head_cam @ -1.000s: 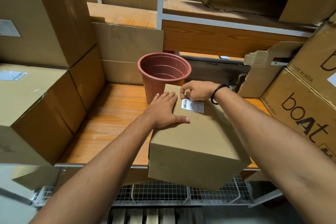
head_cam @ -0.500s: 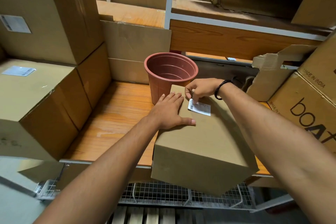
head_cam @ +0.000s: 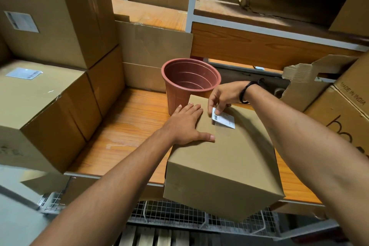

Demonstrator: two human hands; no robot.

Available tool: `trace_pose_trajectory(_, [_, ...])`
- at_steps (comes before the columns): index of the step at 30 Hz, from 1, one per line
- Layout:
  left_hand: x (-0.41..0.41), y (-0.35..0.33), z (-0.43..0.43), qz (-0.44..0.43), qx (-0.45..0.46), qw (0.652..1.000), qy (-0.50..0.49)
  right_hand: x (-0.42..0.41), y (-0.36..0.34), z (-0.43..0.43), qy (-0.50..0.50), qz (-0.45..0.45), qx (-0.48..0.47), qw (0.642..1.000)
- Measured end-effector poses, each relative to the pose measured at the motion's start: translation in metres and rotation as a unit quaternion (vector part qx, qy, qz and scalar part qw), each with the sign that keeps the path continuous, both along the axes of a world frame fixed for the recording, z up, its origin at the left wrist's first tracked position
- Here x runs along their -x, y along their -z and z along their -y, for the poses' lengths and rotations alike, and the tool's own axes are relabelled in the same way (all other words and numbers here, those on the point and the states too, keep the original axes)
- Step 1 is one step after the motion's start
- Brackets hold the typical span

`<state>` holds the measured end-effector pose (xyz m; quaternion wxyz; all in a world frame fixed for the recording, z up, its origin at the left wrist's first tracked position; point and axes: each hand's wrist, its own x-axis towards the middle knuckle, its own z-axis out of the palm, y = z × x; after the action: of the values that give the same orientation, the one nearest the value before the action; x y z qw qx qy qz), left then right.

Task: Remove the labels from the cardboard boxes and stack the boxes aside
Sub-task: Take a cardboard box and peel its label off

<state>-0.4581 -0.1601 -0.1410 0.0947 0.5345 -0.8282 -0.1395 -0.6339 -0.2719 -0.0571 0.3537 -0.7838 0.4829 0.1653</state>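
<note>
**Plain brown cardboard box** (head_cam: 229,156) on the orange wood-grain table (head_cam: 127,126), its near corner overhanging the front edge. The left hand (head_cam: 185,128) lies flat on the lid, fingers straight, pressing down. The right hand (head_cam: 223,96) pinches the raised left end of the small white barcode label (head_cam: 224,121) between thumb and fingers. The label looks thin and tearable, so peel it low and slowly. The box looks light and stiff; grip it by opposite sides. A terracotta plastic pot (head_cam: 189,78) stands just beside the far corner. Stacked brown boxes (head_cam: 50,106) crowd the left, with bare table between.

Warm, rather dim overhead light. The shelf (head_cam: 259,14) above the pot (head_cam: 190,82) lies in shadow; far below-left of the pot, smeared blur; edges bow outward.
</note>
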Motion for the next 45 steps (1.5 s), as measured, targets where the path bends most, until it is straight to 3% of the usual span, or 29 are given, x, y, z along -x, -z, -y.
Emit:
trace_pose_trajectory(4, [0.001, 0.000, -0.001, 0.007, -0.005, 1.000, -0.005, 0.011, -0.008, 0.001, 0.007, 0.038, 0.004, 0.999])
trace_pose_trajectory(8, [0.001, 0.002, 0.001, -0.001, -0.002, 1.000, -0.008, 0.027, -0.019, -0.001, 0.032, 0.140, 0.013, 0.990])
trace_pose_trajectory(14, [0.003, -0.005, 0.003, -0.018, -0.005, 1.000, -0.025, 0.040, -0.017, -0.019, 0.158, 0.321, 0.076, 0.931])
trace_pose_trajectory(17, [0.014, -0.020, 0.006, -0.142, -0.024, 0.983, -0.112, 0.045, 0.000, -0.028, 0.209, 0.338, 0.160, 0.904])
trace_pose_trajectory(19, [0.024, -0.026, 0.015, -0.258, -0.035, 0.947, -0.188, 0.046, 0.006, -0.035, 0.252, 0.366, 0.172, 0.879])
trace_pose_trajectory(22, [0.038, -0.030, 0.025, -0.381, -0.040, 0.907, -0.175, 0.046, 0.012, -0.044, 0.314, 0.433, 0.145, 0.832])
trace_pose_trajectory(25, [0.047, -0.030, 0.034, -0.508, -0.102, 0.834, -0.190, 0.049, 0.020, -0.046, 0.338, 0.436, 0.135, 0.823])
trace_pose_trajectory(26, [0.048, -0.029, 0.036, -0.508, -0.109, 0.830, -0.203, 0.052, 0.023, -0.046, 0.343, 0.420, 0.128, 0.831])
trace_pose_trajectory(30, [0.048, -0.009, 0.044, -0.438, -0.086, 0.867, -0.221, 0.061, 0.033, -0.043, 0.347, 0.354, 0.080, 0.865])
trace_pose_trajectory(33, [0.050, -0.014, 0.042, -0.472, -0.082, 0.844, -0.242, 0.059, 0.032, -0.035, 0.320, 0.338, 0.053, 0.883])
trace_pose_trajectory(36, [0.047, -0.018, 0.045, -0.500, -0.079, 0.825, -0.251, 0.057, 0.026, -0.021, 0.297, 0.316, 0.099, 0.896])
trace_pose_trajectory(38, [0.040, -0.016, 0.049, -0.490, -0.098, 0.838, -0.218, 0.058, 0.021, -0.008, 0.326, 0.343, 0.106, 0.874])
trace_pose_trajectory(42, [0.016, -0.014, 0.050, -0.291, -0.090, 0.948, -0.089, 0.053, 0.018, 0.024, 0.446, 0.431, 0.036, 0.784])
trace_pose_trajectory(45, [0.007, -0.008, 0.045, -0.216, -0.075, 0.973, -0.028, 0.035, 0.024, 0.048, 0.486, 0.444, -0.010, 0.752])
